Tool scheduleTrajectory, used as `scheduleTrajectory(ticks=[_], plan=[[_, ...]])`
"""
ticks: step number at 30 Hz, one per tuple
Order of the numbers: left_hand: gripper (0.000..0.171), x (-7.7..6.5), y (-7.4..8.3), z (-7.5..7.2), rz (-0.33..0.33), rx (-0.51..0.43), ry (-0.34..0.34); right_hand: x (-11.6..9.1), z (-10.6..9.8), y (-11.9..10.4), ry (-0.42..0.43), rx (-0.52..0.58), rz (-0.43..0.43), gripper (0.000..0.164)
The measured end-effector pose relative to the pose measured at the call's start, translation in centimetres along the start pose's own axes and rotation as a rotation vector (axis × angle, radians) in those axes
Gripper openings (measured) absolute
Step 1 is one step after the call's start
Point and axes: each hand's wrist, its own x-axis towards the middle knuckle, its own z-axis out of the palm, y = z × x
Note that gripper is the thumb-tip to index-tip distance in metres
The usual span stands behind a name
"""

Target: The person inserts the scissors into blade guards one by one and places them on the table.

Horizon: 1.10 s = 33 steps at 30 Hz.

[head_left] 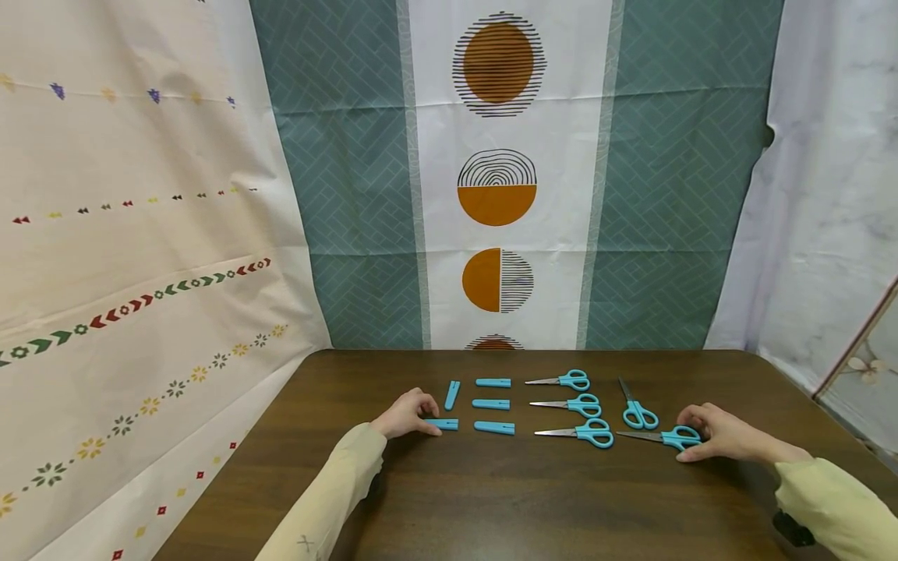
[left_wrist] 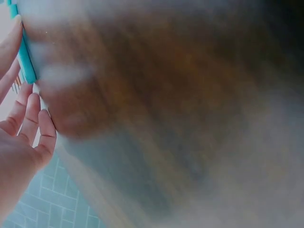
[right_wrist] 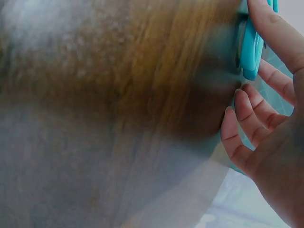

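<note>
My left hand [head_left: 409, 413] pinches one end of a blue scissors sheath [head_left: 443, 425] lying on the table. In the left wrist view the thumb lies along one side of that sheath [left_wrist: 26, 59], the other fingers loosely bent. On the right, my right hand [head_left: 722, 434] grips the blue handle of a pair of scissors [head_left: 679, 439], whose bare blade points left. The right wrist view shows the thumb against the edge of the handle [right_wrist: 250, 50]. Just left of this hand, another pair of scissors [head_left: 637, 413] lies with its blade pointing away from me.
Between my hands, a column of sheaths [head_left: 494, 428] lies left of a column of scissors [head_left: 595, 433] with bare blades. One more sheath [head_left: 452, 395] lies slanted beyond my left hand. The dark wooden table [head_left: 533, 506] ends at a patterned curtain [head_left: 344, 234].
</note>
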Motion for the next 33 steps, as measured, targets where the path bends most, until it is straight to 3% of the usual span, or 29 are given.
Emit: scheduleTrajectory(ticks=[8,18,27,33], plan=[[0.016,0.11,0.10,0.02,0.010,0.026,-0.009,0.02,0.11,0.15,0.011,0.002,-0.008,0.037],[0.016,0.02,0.31,-0.28,0.002,-0.070,-0.019,0.18,-0.32,0.08,0.018,-0.015,0.033,0.039],[0.019,-0.30,-0.22,-0.73,0.039,-0.074,-0.006,0.07,-0.24,0.46,0.049,-0.094,-0.050,0.038],[0.018,-0.48,0.10,-0.89,0.070,-0.089,0.017,0.05,-0.24,0.75,0.016,0.085,-0.060,0.025]])
